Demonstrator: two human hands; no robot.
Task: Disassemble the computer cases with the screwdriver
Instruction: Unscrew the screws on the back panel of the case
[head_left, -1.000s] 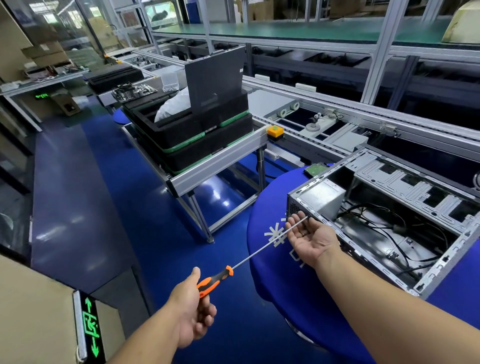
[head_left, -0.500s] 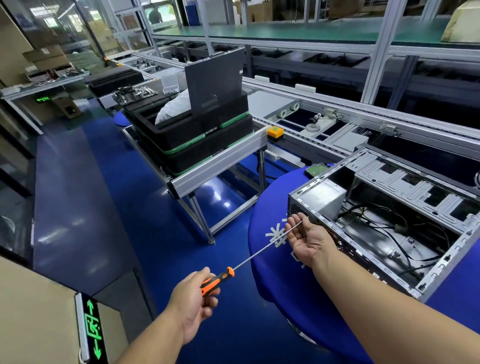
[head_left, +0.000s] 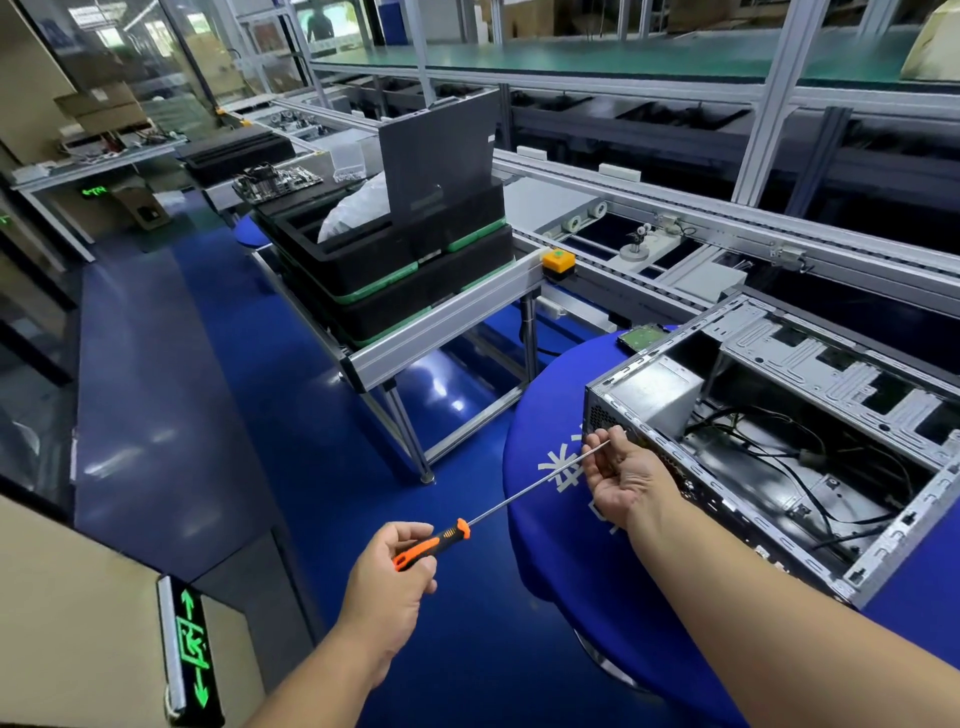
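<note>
An open grey computer case (head_left: 810, 525) lies on its side on a round table with a blue cloth (head_left: 550, 525); black cables and a silver power supply (head_left: 654, 395) show inside. My left hand (head_left: 387, 577) grips the orange-and-black handle of a long screwdriver (head_left: 524, 493). Its thin shaft runs up and right to the case's near left corner. My right hand (head_left: 621, 475) pinches the shaft near its tip, close against the case's perforated end panel. The tip itself is hidden by my fingers.
An aluminium stand (head_left: 441, 322) left of the table carries stacked black trays with green corners (head_left: 395, 275) and an upright dark panel (head_left: 436, 156). A conveyor line (head_left: 727, 228) runs behind the case. A green circuit board (head_left: 641, 335) lies on the cloth. Blue floor (head_left: 208, 389) lies below.
My left hand has shifted its hold on the handle and moved slightly right. The right hand's fingers have closed more tightly on the shaft near the tip. The case has not moved.
</note>
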